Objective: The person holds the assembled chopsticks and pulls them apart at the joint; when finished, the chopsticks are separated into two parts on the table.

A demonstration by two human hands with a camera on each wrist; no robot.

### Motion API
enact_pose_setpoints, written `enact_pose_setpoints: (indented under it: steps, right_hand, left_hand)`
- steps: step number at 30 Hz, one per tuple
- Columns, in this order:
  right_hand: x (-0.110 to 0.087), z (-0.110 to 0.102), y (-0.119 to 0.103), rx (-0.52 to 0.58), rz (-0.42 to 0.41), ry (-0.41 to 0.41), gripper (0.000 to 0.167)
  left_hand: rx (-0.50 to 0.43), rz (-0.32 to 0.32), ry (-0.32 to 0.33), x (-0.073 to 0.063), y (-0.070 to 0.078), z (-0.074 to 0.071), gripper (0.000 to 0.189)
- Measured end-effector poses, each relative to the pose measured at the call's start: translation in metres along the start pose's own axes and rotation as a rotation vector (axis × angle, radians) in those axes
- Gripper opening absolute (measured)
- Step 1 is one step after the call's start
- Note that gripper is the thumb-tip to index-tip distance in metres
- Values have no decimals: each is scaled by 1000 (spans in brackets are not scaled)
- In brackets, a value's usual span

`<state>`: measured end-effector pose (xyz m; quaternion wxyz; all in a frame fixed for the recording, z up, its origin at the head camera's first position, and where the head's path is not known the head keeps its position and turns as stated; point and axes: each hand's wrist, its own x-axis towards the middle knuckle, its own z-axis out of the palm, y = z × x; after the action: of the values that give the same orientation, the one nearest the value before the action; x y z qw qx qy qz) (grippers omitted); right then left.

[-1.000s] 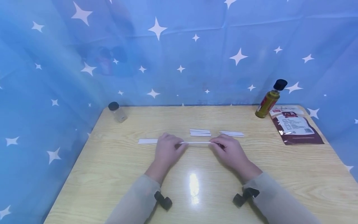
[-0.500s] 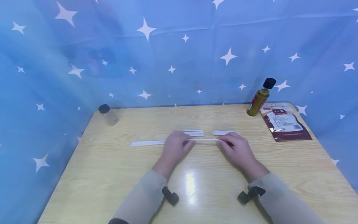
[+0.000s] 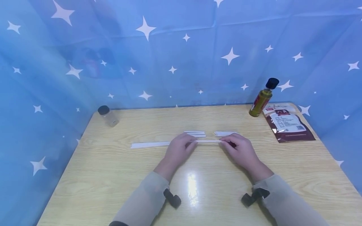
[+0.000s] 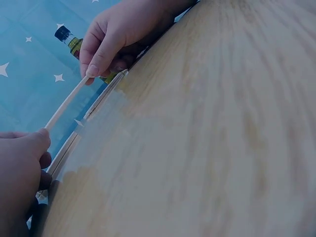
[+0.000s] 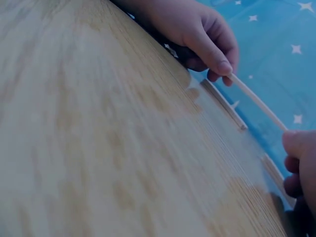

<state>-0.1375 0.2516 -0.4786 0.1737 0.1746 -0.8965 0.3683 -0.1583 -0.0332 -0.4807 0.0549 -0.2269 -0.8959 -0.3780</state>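
A thin white stick (image 3: 208, 141) spans level between my two hands in the head view. My left hand (image 3: 178, 150) pinches its left end between thumb and fingers, and my right hand (image 3: 240, 150) pinches the right end. In the left wrist view the stick (image 4: 66, 104) is raised off the wooden table. Long white sticks (image 3: 150, 144) lie side by side to the left, partly behind my left hand. Just beyond the hands lie two groups of shorter sticks, one in the middle (image 3: 195, 134) and one (image 3: 225, 133) partly behind my right hand.
At the back left of the table (image 3: 113, 182) stands a clear jar with a black lid (image 3: 108, 116). A black-capped bottle of yellow-green liquid (image 3: 260, 103) stands at the back right. Next to it lies a maroon and white packet (image 3: 288, 125). A blue star-patterned cloth (image 3: 169, 53) hangs behind.
Both hands have shifted right over the table with the stick between them, uncovering more of the long sticks. The head view has turned slightly right. In the last half second hardly anything has moved.
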Motion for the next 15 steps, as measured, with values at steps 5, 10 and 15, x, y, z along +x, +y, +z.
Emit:
enact_pose_setpoints:
  steps: [5, 10, 15]
  right_hand:
    - [1, 0, 1, 1, 28, -15, 8]
    - [1, 1, 2, 11, 33, -26, 8]
    - [1, 0, 2, 13, 33, -27, 7]
  left_hand:
    - [-4, -7, -24, 0, 1, -1, 24]
    - [22, -12, -42, 0, 1, -2, 26]
    - [26, -1, -40, 1, 0, -1, 26]
